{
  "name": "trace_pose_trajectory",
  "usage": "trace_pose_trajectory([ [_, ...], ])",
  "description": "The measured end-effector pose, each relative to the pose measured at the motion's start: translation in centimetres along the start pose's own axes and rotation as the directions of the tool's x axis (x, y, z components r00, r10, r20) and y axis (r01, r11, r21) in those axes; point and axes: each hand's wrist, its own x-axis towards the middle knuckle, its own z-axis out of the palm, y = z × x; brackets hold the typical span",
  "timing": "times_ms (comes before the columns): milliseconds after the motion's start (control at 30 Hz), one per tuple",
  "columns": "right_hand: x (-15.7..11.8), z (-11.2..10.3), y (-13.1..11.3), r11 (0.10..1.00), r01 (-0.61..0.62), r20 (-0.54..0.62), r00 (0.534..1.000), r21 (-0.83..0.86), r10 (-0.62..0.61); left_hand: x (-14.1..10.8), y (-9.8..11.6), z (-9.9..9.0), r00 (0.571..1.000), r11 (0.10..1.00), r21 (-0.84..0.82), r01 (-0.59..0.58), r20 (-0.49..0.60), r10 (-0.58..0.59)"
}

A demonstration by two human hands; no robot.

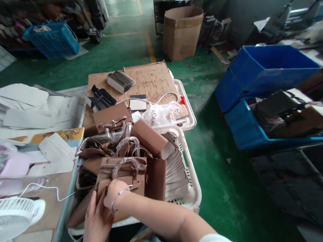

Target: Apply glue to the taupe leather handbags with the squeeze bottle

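Two hands (107,209) meet on one smooth brown handbag (122,172) directly beneath them; finger closure cannot be determined. Its one visible wrapped handle (126,165) curves above the right hand. Beyond, further brown bags overlap in one perforated white plastic basket (193,179), partly hidden.

Both hands (105,206) touch a brown handbag (123,170) in a white basket (196,181), beside other brown bags (113,117).

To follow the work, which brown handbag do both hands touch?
The upright brown leather-look handbag whose plastic-wrapped handle arches above the right hand; the left hand touches it too.
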Motion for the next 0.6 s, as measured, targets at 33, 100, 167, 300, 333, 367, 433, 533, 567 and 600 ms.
trace_pose_trajectory([
  [33, -0.4, 0.1, 1.3, 0.999, -0.020, -0.031, 0.999, 0.050, 0.021, -0.1, 0.1, 0.2, 0.998, 0.992, 0.112, -0.066, 0.017, 0.064],
  [100, -1.2, -0.5, 4.9, 0.984, -0.059, -0.122, 0.989, 0.169, 0.081, 0.2, 0.0, 0.5, 0.991, 0.952, 0.275, -0.134, 0.019, 0.134],
  [167, -2.2, -2.0, 9.7, 0.955, -0.113, -0.255, 0.949, 0.273, 0.185, 0.6, 0.0, 0.4, 0.988, 0.921, 0.363, -0.142, 0.000, 0.152],
  [300, -3.1, -4.1, 19.0, 0.856, -0.284, -0.317, 0.840, 0.432, 0.439, 1.1, 0.2, 0.0, 0.986, 0.884, 0.440, -0.154, 0.016, 0.164],
  [333, -3.1, -3.9, 20.5, 0.832, -0.313, -0.284, 0.836, 0.458, 0.471, 1.1, 0.1, 0.0, 0.988, 0.884, 0.445, -0.144, 0.008, 0.157],
  [367, -2.9, -3.4, 21.4, 0.812, -0.335, -0.244, 0.838, 0.478, 0.489, 1.2, -0.1, 0.0, 0.989, 0.888, 0.442, -0.124, -0.017, 0.146],
  [433, -2.4, -1.8, 21.8, 0.785, -0.378, -0.165, 0.844, 0.491, 0.510, 1.2, -0.9, 0.1, 0.987, 0.911, 0.405, -0.073, -0.101, 0.124],
  [533, -1.6, 0.8, 19.8, 0.769, -0.457, -0.086, 0.833, 0.448, 0.546, 1.3, -2.3, -0.1, 0.984, 0.953, 0.300, 0.033, -0.179, 0.022],
  [567, -1.4, 1.4, 18.8, 0.770, -0.479, -0.072, 0.829, 0.422, 0.555, 1.4, -2.6, -0.4, 0.984, 0.957, 0.273, 0.096, -0.168, -0.051],
  [600, -1.3, 1.8, 17.7, 0.774, -0.494, -0.062, 0.826, 0.396, 0.560, 1.4, -2.7, -0.7, 0.980, 0.950, 0.259, 0.173, -0.139, -0.140],
])
